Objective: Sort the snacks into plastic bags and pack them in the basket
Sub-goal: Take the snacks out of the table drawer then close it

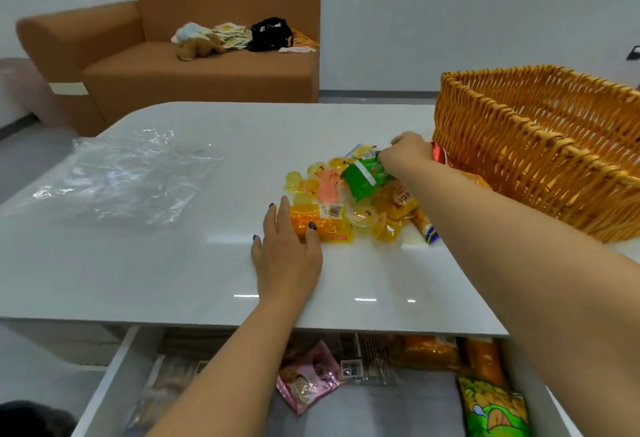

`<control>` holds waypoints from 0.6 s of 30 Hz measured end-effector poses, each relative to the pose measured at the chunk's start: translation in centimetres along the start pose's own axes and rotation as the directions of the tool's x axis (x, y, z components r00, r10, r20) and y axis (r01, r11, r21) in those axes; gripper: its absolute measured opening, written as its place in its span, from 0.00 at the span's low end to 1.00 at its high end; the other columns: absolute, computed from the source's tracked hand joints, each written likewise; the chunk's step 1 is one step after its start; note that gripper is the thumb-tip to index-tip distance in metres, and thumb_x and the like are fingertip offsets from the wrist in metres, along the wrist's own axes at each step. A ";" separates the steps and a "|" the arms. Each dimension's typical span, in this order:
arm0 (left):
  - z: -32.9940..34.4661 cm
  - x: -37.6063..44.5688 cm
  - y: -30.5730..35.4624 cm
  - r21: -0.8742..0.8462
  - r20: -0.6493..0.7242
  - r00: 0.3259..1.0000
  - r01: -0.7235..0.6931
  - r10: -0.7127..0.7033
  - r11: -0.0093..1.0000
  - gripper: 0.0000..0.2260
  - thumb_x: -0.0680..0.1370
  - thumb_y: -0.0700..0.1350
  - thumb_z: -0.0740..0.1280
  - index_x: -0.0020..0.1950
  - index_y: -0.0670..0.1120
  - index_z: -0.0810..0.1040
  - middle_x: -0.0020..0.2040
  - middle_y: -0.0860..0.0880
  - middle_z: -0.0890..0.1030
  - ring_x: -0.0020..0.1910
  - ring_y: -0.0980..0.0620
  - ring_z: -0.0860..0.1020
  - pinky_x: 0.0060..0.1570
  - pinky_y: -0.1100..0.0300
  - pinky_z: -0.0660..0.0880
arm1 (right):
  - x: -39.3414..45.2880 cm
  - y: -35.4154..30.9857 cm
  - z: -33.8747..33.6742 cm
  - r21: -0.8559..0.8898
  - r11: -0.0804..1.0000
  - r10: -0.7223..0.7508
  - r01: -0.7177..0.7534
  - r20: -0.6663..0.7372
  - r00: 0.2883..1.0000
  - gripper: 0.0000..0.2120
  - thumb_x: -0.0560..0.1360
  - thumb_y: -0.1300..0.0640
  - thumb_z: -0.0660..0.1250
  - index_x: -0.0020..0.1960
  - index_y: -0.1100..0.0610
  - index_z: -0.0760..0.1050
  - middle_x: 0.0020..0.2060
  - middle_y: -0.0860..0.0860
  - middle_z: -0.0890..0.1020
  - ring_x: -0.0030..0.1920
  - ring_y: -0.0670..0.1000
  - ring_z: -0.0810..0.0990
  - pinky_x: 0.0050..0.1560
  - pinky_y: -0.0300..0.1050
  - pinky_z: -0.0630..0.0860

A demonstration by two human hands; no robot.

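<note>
A heap of snacks lies on the white table [173, 273]: yellow and pink jelly cups [313, 180], an orange packet [329, 225], a green packet [365, 178] and a red wrapper [438, 152]. My right hand [407, 154] reaches over the heap with its fingers curled, gripping the top of the green packet. My left hand [285, 249] lies flat on the table, its thumb resting on the orange packet. Clear plastic bags [117, 176] lie spread at the table's left. The wicker basket [540, 156] stands at the right, behind the heap.
Below the table's front edge an open drawer [114, 377] holds more snack packets, pink [306, 377], orange and green. A brown sofa [180, 65] with toys, packets and a black bag stands behind the table.
</note>
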State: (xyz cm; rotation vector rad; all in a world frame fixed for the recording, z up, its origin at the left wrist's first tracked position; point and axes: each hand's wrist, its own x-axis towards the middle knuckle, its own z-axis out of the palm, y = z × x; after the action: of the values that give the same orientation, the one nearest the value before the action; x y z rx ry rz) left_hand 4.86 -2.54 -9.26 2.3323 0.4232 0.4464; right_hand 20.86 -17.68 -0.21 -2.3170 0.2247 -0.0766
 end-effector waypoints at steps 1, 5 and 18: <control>0.0 0.1 0.0 -0.004 -0.009 1.000 -0.002 0.002 1.000 0.28 0.81 0.51 0.58 0.79 0.52 0.52 0.79 0.48 0.56 0.77 0.49 0.56 0.75 0.44 0.54 | 0.4 0.2 -0.3 0.048 0.998 0.030 -0.029 -0.001 1.000 0.19 0.74 0.59 0.66 0.65 0.59 0.72 0.62 0.59 0.75 0.55 0.59 0.78 0.56 0.53 0.78; 0.0 0.3 -0.3 -0.030 -0.032 0.999 -0.003 0.003 1.000 0.26 0.81 0.50 0.59 0.79 0.53 0.55 0.79 0.48 0.58 0.76 0.48 0.60 0.74 0.45 0.57 | -1.3 1.1 -2.6 0.193 0.978 -0.064 0.077 -0.076 0.995 0.17 0.73 0.63 0.66 0.61 0.54 0.74 0.61 0.56 0.72 0.54 0.57 0.78 0.54 0.55 0.79; -5.6 -6.8 -1.3 -0.750 0.180 0.967 0.255 -0.182 0.610 0.11 0.79 0.29 0.60 0.52 0.41 0.79 0.51 0.44 0.85 0.51 0.52 0.84 0.53 0.61 0.79 | -25.2 6.8 3.5 0.495 0.862 -0.138 -0.113 0.443 0.886 0.11 0.75 0.70 0.62 0.43 0.59 0.80 0.36 0.55 0.83 0.28 0.50 0.78 0.26 0.42 0.72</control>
State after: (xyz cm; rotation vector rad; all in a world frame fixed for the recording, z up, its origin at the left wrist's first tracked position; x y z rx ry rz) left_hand -3.83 -1.19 -7.62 1.4214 0.3705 0.3134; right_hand -4.43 -15.03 -7.14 -1.7357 -0.0586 0.3755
